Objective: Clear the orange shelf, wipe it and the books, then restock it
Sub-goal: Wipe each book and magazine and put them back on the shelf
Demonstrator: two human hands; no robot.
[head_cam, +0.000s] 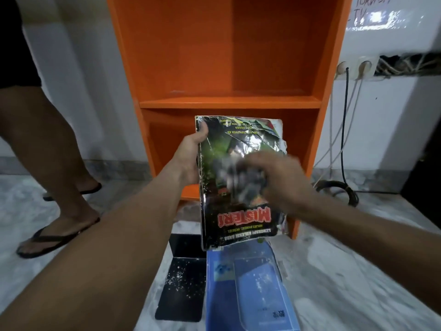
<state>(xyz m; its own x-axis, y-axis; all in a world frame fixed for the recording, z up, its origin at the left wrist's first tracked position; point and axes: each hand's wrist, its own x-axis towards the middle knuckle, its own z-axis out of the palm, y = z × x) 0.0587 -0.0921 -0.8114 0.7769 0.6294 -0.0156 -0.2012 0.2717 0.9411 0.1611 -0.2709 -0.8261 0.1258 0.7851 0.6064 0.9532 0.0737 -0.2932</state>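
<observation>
So the left hand (188, 161) is gripping a beat-up book (226, 144) by its left edge. The thumb is lying on the cover, and the book is being held up right in front of the lower compartment of the orange shelf (229, 103). The cover is facing the camera upside down, showing big red letters reading "MISTERI" plus smaller yellow lines I can't make out. The right hand (284, 180) is blurring a lot, but its fingers are curling over a grey cloth (238, 177) that's pressing on the middle of the cover. Below, a blue book (253, 287) is lying flat on the marble floor (358, 271), just beside a black bookend (182, 280) speckled with white bits. A second person (55, 144) in dark flip-flops is standing at the left. On the wall to the right, handwriting (372, 5) is showing what looks like "TURN OFF TV", above wall sockets (355, 68) with cables hanging down.
</observation>
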